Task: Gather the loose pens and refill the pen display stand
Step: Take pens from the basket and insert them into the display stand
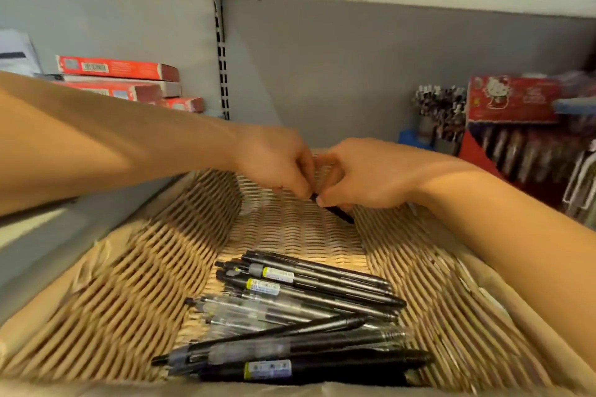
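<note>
a grey metal shop shelf (387, 68) backs the scene, and on it sits a wide box lined with tan honeycomb packing paper (129, 284), which fills most of the view. at the far right stands a red cardboard pen display stand (512, 100) with pens hanging below it, and left of that a cluster of upright pens in a blue holder (442, 113). stacked red flat boxes (122, 74) lie at the far left. in the near half of the lined box rests a loose pile of black and clear pens (306, 309), their long axes running roughly left to right, tips mostly right. over the far end, the left hand (274, 161) and right hand (364, 174) meet, both with curled fingers pinching a single black pen (335, 210), which slants down to the right from the fingers; its upper end is hidden by them. the pile lies toward the viewer from both hands, about equally reachable, while the stand lies right, nearer the right hand, so that hand seems better placed to carry the pen over.
</note>
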A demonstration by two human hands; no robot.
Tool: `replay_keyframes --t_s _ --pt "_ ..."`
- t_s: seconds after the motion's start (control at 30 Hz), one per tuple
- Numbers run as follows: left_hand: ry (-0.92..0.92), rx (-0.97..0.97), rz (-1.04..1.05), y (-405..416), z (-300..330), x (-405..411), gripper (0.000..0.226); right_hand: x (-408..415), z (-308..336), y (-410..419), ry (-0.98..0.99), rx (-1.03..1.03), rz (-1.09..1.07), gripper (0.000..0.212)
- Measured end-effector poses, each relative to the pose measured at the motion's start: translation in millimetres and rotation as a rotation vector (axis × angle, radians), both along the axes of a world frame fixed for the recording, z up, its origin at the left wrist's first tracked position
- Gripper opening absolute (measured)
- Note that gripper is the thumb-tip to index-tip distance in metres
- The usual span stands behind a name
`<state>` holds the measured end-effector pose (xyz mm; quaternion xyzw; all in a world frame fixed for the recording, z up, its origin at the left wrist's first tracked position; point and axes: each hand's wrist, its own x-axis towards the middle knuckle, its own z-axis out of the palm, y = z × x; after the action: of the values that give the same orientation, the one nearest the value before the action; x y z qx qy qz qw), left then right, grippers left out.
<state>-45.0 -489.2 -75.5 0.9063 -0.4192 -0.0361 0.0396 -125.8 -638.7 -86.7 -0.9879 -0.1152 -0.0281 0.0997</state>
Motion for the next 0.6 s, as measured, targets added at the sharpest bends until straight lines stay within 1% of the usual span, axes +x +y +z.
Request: replay_keyframes --t_s 0.07,0.17,0.23,0.27,0.33,0.4,0.47,0.5,0.57,0.6 --pt "0.019 -0.192 0.027 -2.6 1.2 -0.3 0.013 1.6 1.6 0.0 -0.074 0.071 -0.026 0.016" --pt "0.187 -0.476 0.039 -0.3 2.2 -0.4 0.01 6.1 4.1 -2.3 -0.165 0.191 -0.068 0.023" --pt "0.33 -0.578 0.017 2.9 3.7 1.0 0.01 7.8 4.3 -5.2 -0.177 0.271 -0.109 0.034" --pt "0.406 -0.585 0.007 3.8 5.0 2.5 0.012 7.3 3.5 -6.5 -0.162 0.292 -0.13 0.04" --pt "0.496 -0.499 0.026 6.2 5.6 7.7 0.018 5.2 -1.1 -7.6 -0.121 0.314 -0.164 0.047" --pt "0.45 -0.314 0.075 10.4 3.9 13.1 0.014 0.5 -4.8 -8.9 -0.123 0.376 -0.173 0.049" --pt "0.38 -0.079 0.054 15.4 -0.5 12.9 0.012 -7.1 -4.4 -10.6 -0.158 0.38 -0.153 0.037" --pt "0.385 0.024 0.022 16.4 -3.6 9.7 0.013 -10.7 -3.8 -11.0 -0.161 0.362 -0.139 0.031" --pt "0.395 0.198 -0.056 14.5 -10.2 -3.0 0.013 -16.9 -3.9 -10.7 -0.151 0.307 -0.117 0.026" --pt "0.37 0.279 -0.099 11.5 -12.7 -9.9 0.015 -18.6 -4.7 -9.8 -0.148 0.272 -0.11 0.024"
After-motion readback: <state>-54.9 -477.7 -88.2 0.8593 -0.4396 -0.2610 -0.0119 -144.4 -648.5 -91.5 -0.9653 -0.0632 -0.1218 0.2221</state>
